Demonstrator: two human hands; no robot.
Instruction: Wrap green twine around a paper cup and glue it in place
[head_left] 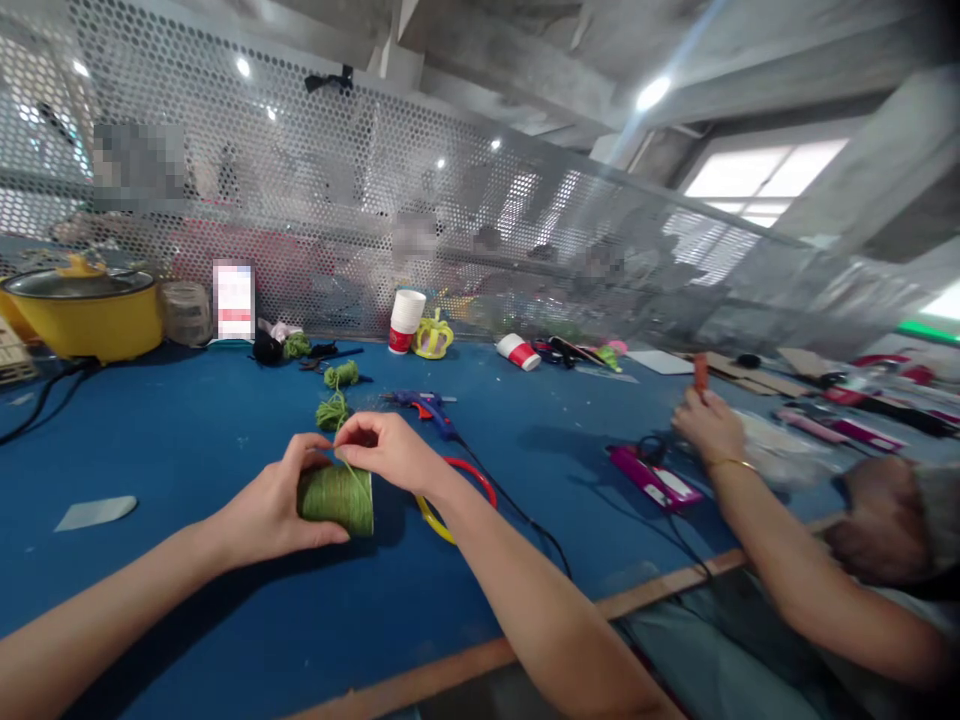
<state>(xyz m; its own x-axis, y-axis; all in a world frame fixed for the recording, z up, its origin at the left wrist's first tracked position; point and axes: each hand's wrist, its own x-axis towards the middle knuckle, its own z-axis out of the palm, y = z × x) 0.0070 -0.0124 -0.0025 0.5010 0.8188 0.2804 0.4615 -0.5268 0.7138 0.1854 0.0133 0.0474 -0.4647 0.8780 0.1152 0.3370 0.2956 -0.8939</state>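
My left hand [281,500] is wrapped round a cylinder wound with green yarn [335,499], holding it on its side just over the blue table. At its top edge my right hand [386,447] pinches a strand of the same green yarn between thumb and fingers. From there the strand leads toward a small loose bundle of green yarn [331,411], with a second bundle [342,374] behind it. A blue glue gun [426,404] lies just beyond my right hand. Partly hidden under my right forearm is a red and yellow ring [478,478].
A yellow electric pot [94,315] stands at the back left. Paper cups [406,320] and a yellow crown-shaped piece [433,336] stand by the perforated screen. A purple box [654,478] with a cable lies to the right, near a co-worker's hand [709,425] holding a small orange-brown piece.
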